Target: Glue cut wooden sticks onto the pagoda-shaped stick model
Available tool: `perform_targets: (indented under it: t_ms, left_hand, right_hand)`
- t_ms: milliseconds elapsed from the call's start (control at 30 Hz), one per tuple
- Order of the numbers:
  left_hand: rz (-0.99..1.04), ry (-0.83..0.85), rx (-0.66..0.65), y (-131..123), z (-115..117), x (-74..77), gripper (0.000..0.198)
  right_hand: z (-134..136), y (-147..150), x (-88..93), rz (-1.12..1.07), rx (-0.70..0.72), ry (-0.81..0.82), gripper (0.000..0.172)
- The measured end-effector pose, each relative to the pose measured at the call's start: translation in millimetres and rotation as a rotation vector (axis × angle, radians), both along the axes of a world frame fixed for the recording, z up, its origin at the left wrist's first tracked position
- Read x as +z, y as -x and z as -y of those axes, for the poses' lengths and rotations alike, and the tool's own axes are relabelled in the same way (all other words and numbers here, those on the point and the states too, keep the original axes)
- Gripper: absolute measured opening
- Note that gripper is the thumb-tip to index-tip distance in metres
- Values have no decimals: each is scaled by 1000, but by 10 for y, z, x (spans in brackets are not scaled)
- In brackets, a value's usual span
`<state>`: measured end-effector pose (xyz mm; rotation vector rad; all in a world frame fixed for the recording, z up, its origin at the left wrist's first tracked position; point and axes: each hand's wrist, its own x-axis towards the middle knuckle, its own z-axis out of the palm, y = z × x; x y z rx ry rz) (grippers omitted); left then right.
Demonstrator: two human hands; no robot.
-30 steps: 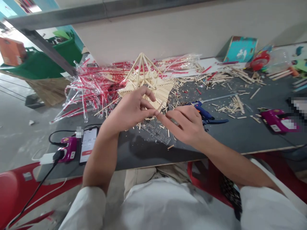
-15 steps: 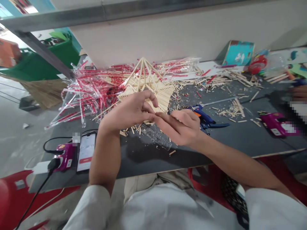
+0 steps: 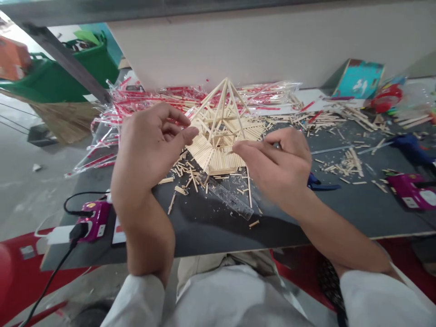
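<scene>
Wooden stick model, a peaked frame, stood on the tabletop between the hands. Left hand open, fingers loosely curved, thumb tip just beside the model. Right hand half closed, fingertips at the model's near edge; could not tell if gripping anything. Clear plastic ruler lay between the hands, among loose stick pieces. Blue glue gun just beyond right hand.

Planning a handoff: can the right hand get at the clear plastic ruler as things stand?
Probably yes. The right hand hovers close to the clear plastic ruler, which lies flat and uncovered. Only a few loose wooden sticks lie near it, and the stick model sits beyond it, not over it.
</scene>
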<state>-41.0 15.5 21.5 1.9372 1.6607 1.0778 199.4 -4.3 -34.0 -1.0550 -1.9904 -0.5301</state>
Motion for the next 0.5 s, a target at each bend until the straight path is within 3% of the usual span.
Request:
perform_targets:
  t_ms: [267,500]
  left_hand:
    - [-37,-55,-34,-28,-149,-126,13]
    - [-197,-68,-10,-19,-184,-118,12]
  right_hand:
    - [-198,92,342,-41,-36,89,25]
    - [-369,109,240,-57,25,249,27]
